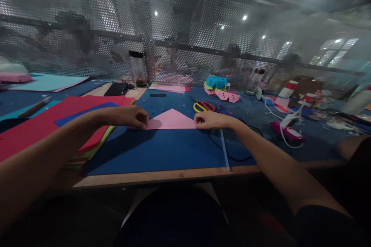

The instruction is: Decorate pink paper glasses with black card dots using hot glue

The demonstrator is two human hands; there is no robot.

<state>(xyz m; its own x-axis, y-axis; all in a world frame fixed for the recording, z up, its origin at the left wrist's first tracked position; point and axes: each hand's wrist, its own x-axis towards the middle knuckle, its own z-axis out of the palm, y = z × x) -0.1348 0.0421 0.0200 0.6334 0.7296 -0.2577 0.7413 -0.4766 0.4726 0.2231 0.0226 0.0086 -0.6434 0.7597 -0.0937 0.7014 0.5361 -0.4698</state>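
Observation:
A pink sheet of paper (172, 120) lies on the blue table mat (162, 150), its visible part a triangle with the peak pointing away from me and a straight edge towards me. My left hand (136, 117) pinches its left corner with curled fingers. At the opposite corner, my right hand (204, 120) has thumb and fingers closed on the paper. Both corners are covered by the fingers. Just behind my right hand are scissors (204, 106) with yellow and red handles.
Left of me is a stack of coloured paper (87, 108), red on top. A clear bottle (138, 68) stands by the perforated metal screen (110, 27). Folded pink and blue dotted paper pieces (217, 82) sit at the back. A magenta glue gun (286, 131) with a white cord lies right.

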